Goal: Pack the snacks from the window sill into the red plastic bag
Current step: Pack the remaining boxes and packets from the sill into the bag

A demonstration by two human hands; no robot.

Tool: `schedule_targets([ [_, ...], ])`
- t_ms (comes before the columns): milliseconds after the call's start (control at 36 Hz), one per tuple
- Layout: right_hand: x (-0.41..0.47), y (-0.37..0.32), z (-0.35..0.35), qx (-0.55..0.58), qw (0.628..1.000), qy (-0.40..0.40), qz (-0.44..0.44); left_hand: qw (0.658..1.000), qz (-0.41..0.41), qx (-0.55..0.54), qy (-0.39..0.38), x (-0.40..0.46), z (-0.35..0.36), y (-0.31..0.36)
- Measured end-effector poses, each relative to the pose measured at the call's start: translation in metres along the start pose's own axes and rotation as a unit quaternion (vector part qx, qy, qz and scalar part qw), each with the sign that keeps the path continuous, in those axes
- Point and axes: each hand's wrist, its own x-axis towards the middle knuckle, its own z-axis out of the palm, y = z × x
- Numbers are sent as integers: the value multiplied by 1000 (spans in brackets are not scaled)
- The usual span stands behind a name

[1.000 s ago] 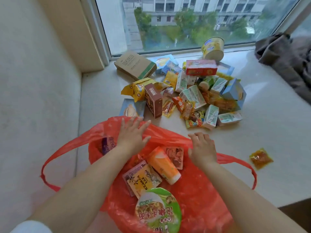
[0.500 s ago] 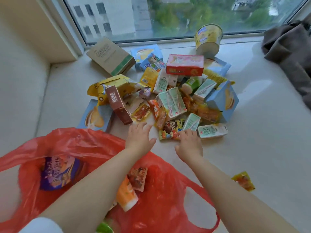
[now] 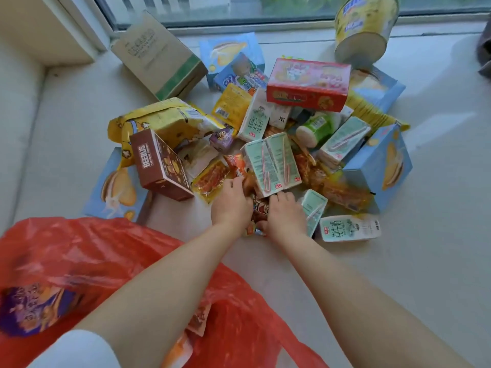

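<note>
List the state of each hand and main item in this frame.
Left hand: reaching into the pile, on small packets.
Right hand: on a small cartoon-print packet.
Red plastic bag: open, some snacks inside.
Brown cardboard biscuit box: tilted, closed.
Yellow round paper tub: tipped over.

One cam only, head-worn, looking fwd and steeply down over both forearms. Sitting close above the sill (image 3: 398, 274), facing the window (image 3: 239, 9) at top; snack pile (image 3: 265, 144) mid-frame, bag (image 3: 79, 261) cropping at bottom-left.
</note>
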Motion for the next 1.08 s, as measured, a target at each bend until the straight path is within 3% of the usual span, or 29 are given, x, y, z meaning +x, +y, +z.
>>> schedule_targets([
  [139,1,-8,0,-18,999,-28,31,1000,-10,-11,21,12,-3,-12],
  [278,-4,-14,-9,-55,997,-46,-3,992,-38,-94,74,23,-21,-26],
  [361,-9,-20,-16,-52,997,10,-59,988,-69,-102,94,32,-29,-34],
  [417,-12,-25,-23,-70,991,77,-88,991,-97,-78,59,39,-30,-39],
  [528,3,-33,-42,-57,982,137,-116,993,-116,-4,2,50,-28,-52],
  [667,30,-46,-67,-55,979,58,-188,992,-62,109,-29,53,-37,-63],
  [750,45,-58,-72,-114,971,31,-210,987,-40,150,-50,55,-42,-63],
  [972,76,-75,-74,-161,972,6,-170,992,-99,51,-51,61,-44,-66],
  [1083,85,-79,-71,-167,975,-6,-146,994,-102,-31,-6,61,-45,-71],
])
